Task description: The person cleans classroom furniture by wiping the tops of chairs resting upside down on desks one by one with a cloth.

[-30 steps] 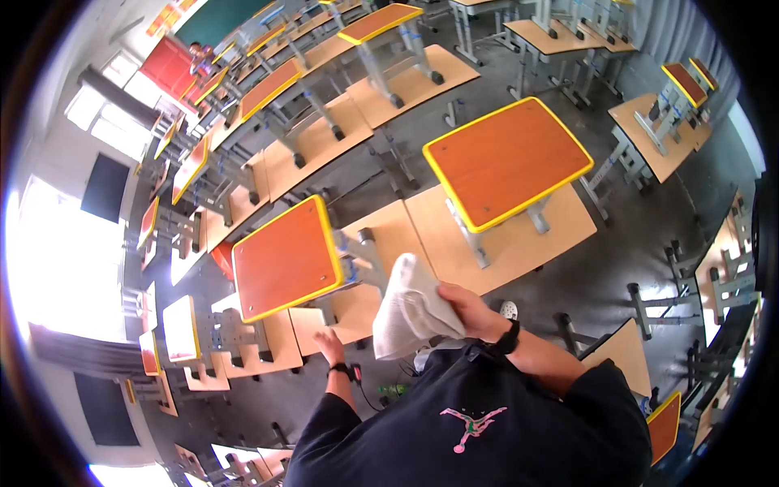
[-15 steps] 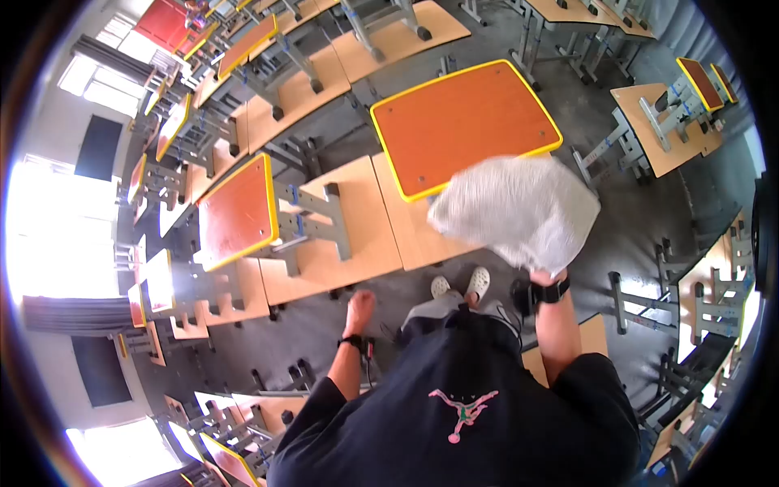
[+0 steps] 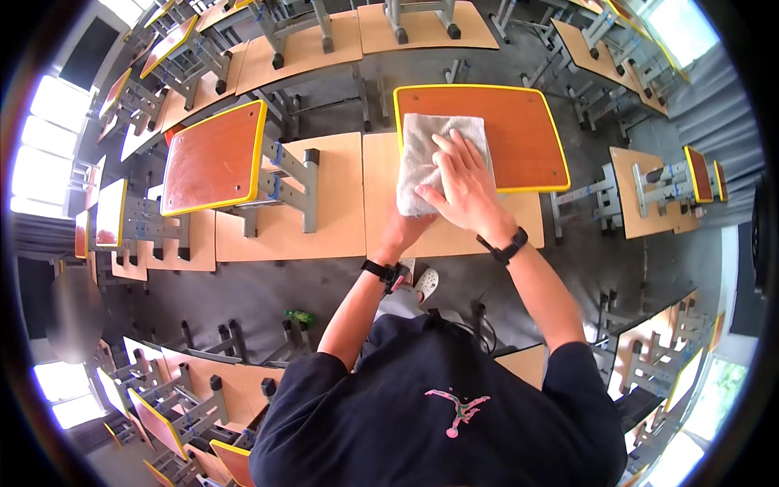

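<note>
A folded light-grey cloth (image 3: 418, 158) lies across both hands, over the left part of a red-brown stool seat (image 3: 523, 134) with a yellow rim. My left hand (image 3: 404, 230) supports the cloth from underneath, and its fingers are hidden. On top of the cloth, my right hand (image 3: 469, 188) rests with its fingers stretched and slightly spread. The seat is above a light wooden desk (image 3: 454, 233). Whether the cloth touches the seat, I cannot tell.
To the left, another stool (image 3: 215, 158) with grey legs stands on the adjoining desk (image 3: 339, 187). More desks carrying stools are ahead and behind. A grey curtain (image 3: 706, 105) hangs at the right. A green item (image 3: 299, 316) is near the desk legs behind.
The cloth, loosely bunched and blurred in my right hand before, is now folded flat. My left hand has come from the side to beneath it. The view has shifted.
</note>
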A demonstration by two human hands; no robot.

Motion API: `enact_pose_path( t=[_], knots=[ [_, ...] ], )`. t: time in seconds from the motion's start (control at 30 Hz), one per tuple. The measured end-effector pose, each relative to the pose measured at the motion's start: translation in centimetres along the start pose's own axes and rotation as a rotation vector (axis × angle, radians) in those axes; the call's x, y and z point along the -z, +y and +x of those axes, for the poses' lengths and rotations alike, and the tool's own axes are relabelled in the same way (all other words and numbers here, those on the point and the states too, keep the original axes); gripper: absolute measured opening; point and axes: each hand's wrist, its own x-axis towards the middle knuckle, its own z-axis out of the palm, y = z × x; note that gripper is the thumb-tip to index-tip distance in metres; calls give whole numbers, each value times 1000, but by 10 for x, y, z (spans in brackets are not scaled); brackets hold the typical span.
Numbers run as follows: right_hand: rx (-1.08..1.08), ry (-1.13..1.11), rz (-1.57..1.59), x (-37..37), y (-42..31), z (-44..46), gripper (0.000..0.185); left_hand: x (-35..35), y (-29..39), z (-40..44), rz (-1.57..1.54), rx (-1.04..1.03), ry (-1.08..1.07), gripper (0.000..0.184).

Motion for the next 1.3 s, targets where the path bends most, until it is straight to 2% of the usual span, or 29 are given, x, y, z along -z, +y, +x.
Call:
enact_pose_path(
  t=[0.07,0.1,0.13,0.2,0.27,0.37,0.43,0.47,0.53,0.57,0.7,0.77,0.8,0.9,1.0,1.03,1.13,1.2,1.3],
  knots=[
    [-20,-47,10,2,3,-5,58,-6,19,6,-328,10,-20,64],
    [-40,-82,6,3,3,-7,66,-7,-6,4,-237,48,-7,63],
    [-41,-97,4,4,1,-8,66,-9,-28,1,-249,58,-5,63],
    [-36,-146,-45,5,1,-3,76,-10,-39,12,-67,-28,-18,62],
    [-60,-212,-87,5,0,-2,80,-13,-44,15,-114,16,-18,68],
    [-71,-234,-85,7,-1,2,78,-14,-37,22,-332,-45,-3,61],
    [-77,-249,-75,8,-2,2,78,-13,-17,30,-1292,279,-48,49],
    [-74,-254,-91,9,-1,2,78,-14,-21,32,-1307,272,-54,49],
    [-79,-268,-73,9,-2,5,78,-16,-31,36,-939,173,-83,42],
    [-81,-288,-77,8,-1,7,78,-13,-15,37,-1048,215,-46,42],
    [-87,-314,-66,6,1,19,78,-6,-21,43,-1109,198,-74,43],
    [-90,-343,-43,4,5,24,79,-2,-24,47,-927,153,-161,48],
    [-89,-344,-49,2,8,27,79,-1,-21,48,-933,149,-163,48],
    [-88,-351,-51,-2,11,34,81,-4,-23,48,-931,280,-152,57],
    [-101,-376,-70,-5,13,43,81,-25,-74,43,-854,105,-171,67],
    [-95,-373,-81,-8,14,46,81,-31,-91,40,-673,93,-187,70],
    [-105,-423,-109,-9,17,54,83,-27,-75,38,-584,72,-193,72],
    [-64,-411,-76,-9,22,60,83,-23,-75,32,-325,-31,-150,71],
    [-62,-423,-74,-11,28,68,84,-25,-79,32,-273,-81,-102,71]
  ],
)
